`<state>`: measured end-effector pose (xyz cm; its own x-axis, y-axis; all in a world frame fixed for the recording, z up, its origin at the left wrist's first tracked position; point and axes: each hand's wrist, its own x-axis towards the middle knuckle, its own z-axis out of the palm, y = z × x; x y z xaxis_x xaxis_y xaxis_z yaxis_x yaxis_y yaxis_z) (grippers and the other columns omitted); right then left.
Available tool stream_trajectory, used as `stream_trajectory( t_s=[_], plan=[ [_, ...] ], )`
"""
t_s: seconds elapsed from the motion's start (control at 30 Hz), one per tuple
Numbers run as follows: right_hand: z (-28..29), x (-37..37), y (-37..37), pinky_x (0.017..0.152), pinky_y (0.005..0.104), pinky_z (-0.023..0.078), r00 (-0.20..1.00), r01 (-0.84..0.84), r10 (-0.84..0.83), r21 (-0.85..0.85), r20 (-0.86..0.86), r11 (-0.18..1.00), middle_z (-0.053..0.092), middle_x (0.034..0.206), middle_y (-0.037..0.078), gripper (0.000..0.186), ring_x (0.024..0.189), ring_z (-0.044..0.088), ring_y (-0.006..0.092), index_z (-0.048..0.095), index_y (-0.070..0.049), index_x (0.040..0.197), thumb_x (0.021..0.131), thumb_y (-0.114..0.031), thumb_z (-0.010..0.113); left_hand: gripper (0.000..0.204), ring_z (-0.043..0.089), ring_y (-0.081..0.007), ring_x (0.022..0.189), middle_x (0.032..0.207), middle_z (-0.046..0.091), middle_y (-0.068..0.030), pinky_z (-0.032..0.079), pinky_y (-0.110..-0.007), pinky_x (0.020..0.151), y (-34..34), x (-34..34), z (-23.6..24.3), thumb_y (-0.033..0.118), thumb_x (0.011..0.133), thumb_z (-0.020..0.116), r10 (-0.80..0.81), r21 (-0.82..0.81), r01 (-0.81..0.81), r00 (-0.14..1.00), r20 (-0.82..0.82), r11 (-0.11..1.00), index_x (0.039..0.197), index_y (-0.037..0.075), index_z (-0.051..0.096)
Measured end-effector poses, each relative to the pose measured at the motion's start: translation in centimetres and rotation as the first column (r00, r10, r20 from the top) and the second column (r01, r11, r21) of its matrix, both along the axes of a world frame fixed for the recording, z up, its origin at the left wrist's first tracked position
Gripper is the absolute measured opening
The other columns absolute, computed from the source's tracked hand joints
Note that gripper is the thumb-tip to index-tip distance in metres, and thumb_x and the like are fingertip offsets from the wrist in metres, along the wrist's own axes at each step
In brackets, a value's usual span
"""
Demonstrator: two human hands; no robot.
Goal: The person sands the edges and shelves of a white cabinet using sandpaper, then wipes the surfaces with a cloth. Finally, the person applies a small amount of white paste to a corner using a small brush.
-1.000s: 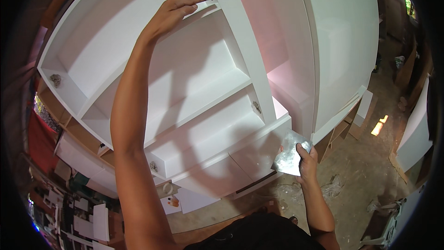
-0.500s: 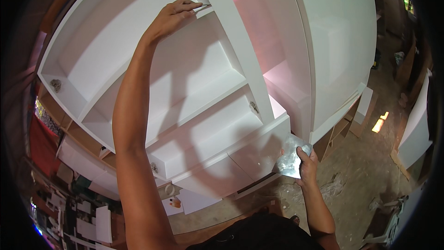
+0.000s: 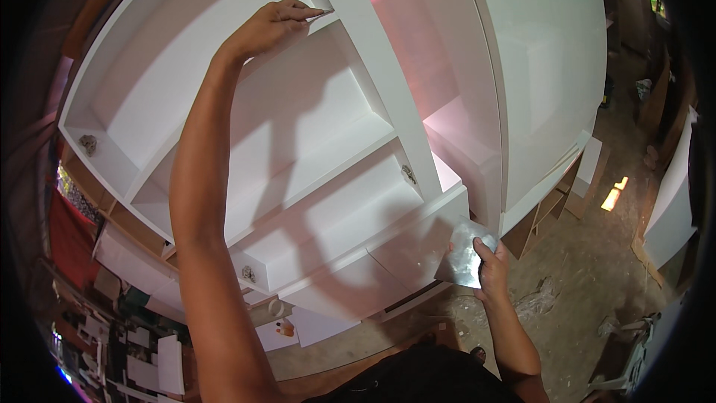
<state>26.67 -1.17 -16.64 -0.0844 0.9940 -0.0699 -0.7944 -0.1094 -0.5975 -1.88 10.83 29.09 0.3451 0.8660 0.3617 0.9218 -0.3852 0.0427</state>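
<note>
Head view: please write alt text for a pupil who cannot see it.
A person's left hand pinches a thin grey tool at the upper part of a large white open-shelved cabinet; lower down, the right hand holds a shiny, flat silver sheet.

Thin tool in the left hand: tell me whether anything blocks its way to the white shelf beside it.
Nothing visible does. The left hand holds the thin tool close by the right end of the white shelf; whether they touch is too small to tell. The metal sheet in the right hand is well apart.
</note>
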Motion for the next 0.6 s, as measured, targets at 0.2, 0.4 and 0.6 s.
stream_trajectory(
  t_s=[0.2,0.4,0.6],
  plan=[
    [1.0,-0.5,-0.4,0.080,0.0345,0.055,0.999,-0.026,0.026,0.001,-0.042,1.000,0.065,0.106,0.013,0.030,0.090,0.067,0.0208,0.054,0.002,0.118,0.091,-0.007,0.063,0.038,0.054,-0.0217,0.100,0.111,0.060,-0.0077,0.041,-0.034,0.095,1.3,-0.2,2.3,0.008,0.088,0.051,-0.050,-0.036,0.044,0.982,-0.180,0.998,0.122,0.009,0.068],
    [1.9,-0.6,-0.6,0.086,0.0366,0.054,0.996,-0.045,0.047,0.029,-0.075,0.999,0.064,0.111,0.014,0.035,0.098,0.065,0.0231,0.052,0.002,0.123,0.091,-0.009,0.062,0.031,0.055,-0.0227,0.103,0.112,0.061,-0.0076,0.041,-0.034,0.098,-4.1,0.8,2.7,0.011,0.090,0.055,-0.097,0.081,0.104,0.992,-0.082,0.991,0.117,0.008,0.070],
    [9.4,-1.8,-0.9,0.091,0.0378,0.053,0.864,-0.168,0.188,0.084,-0.468,0.982,0.063,0.115,0.013,0.041,0.103,0.063,0.0247,0.050,0.000,0.128,0.092,-0.016,0.062,0.030,0.058,-0.0241,0.111,0.120,0.062,-0.0106,0.046,-0.038,0.094,-12.8,5.8,-17.6,0.020,0.098,0.052,-0.374,0.069,0.452,0.632,0.678,0.889,0.117,0.001,0.066]
  ],
)
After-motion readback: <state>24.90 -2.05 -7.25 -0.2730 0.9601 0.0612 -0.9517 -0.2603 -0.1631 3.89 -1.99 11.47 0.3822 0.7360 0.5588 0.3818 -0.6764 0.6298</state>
